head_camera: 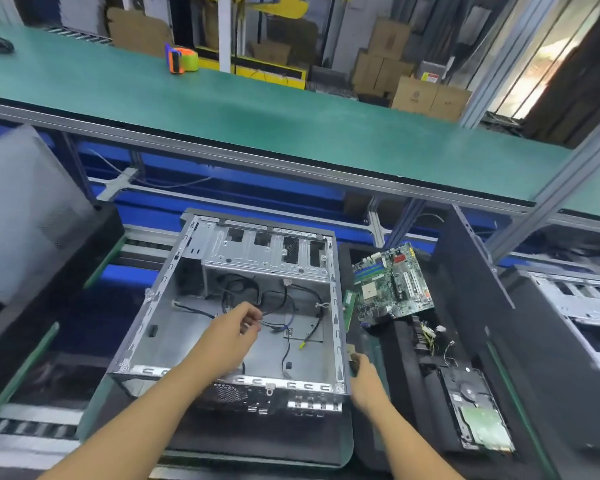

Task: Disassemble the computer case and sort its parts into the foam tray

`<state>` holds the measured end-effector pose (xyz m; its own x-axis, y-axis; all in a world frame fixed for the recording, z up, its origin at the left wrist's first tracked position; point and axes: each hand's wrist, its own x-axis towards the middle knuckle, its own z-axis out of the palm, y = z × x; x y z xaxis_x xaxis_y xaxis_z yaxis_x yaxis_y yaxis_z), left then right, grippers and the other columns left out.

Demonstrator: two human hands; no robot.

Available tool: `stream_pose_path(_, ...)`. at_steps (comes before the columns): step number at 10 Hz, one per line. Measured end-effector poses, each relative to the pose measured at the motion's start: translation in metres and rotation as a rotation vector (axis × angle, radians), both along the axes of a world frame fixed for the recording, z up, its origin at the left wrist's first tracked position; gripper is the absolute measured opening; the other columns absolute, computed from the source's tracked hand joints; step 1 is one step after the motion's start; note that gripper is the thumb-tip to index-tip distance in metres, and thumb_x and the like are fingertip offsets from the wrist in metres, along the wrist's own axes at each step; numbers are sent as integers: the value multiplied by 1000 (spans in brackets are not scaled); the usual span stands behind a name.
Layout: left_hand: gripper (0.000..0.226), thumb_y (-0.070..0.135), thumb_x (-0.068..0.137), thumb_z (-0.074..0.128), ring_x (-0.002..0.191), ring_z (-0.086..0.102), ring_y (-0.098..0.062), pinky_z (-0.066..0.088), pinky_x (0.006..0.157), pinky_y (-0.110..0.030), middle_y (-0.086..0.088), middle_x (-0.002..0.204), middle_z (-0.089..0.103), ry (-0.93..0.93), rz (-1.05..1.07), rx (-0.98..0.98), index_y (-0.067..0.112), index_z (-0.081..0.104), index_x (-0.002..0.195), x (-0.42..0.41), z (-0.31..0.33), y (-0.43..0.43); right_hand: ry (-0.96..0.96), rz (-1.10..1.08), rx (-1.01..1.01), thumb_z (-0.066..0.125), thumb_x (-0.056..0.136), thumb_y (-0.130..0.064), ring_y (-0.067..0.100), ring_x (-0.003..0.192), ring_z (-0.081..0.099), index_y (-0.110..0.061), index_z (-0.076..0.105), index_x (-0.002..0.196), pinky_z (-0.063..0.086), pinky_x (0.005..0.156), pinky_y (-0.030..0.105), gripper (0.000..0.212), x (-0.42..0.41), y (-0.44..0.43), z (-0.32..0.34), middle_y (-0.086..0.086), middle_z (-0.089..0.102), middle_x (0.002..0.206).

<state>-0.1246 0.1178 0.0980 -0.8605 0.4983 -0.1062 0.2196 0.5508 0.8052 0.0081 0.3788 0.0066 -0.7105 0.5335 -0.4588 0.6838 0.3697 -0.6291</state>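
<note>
- While the computer case (174, 341) lies open-side up at centre, the left hand (234, 336) reaches inside, pinching a black cable (272, 312).
- Right hand (364, 379) grips the case's right rim, near corner.
- Case floor's left half offers open room.
- Foam tray (407, 393), just right, holds motherboard (392, 285) far, hard drive (475, 414) near.

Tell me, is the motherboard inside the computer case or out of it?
Out. The motherboard sits in the foam tray right of the computer case, whose floor holds only cables.

shelf: green shelf (291, 116) – tape dispenser (182, 58) | foam tray (406, 403) – motherboard (392, 282), hard drive (471, 414)
</note>
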Motion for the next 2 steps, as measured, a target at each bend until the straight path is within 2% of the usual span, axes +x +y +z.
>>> stream_pose_path(1,12,23,98,58,90,60,0,46,76,-16,16,97,65,-2,11,40,34,58,103,-1,1,-5,32,-46,-21,64,96,-33,25,130,50,-13,39,145,41,111,44,58,10,1,2,9,46,145)
stream_pose_path(2,10,26,97,59,87,60,0,45,73,-16,16,93,66,-3,20,55,36,59,98,-1,2,-8,64,-98,-5,60,98,-39,22,127,50,-16,41,144,42,108,40,55,21,-5,5,5,46,141)
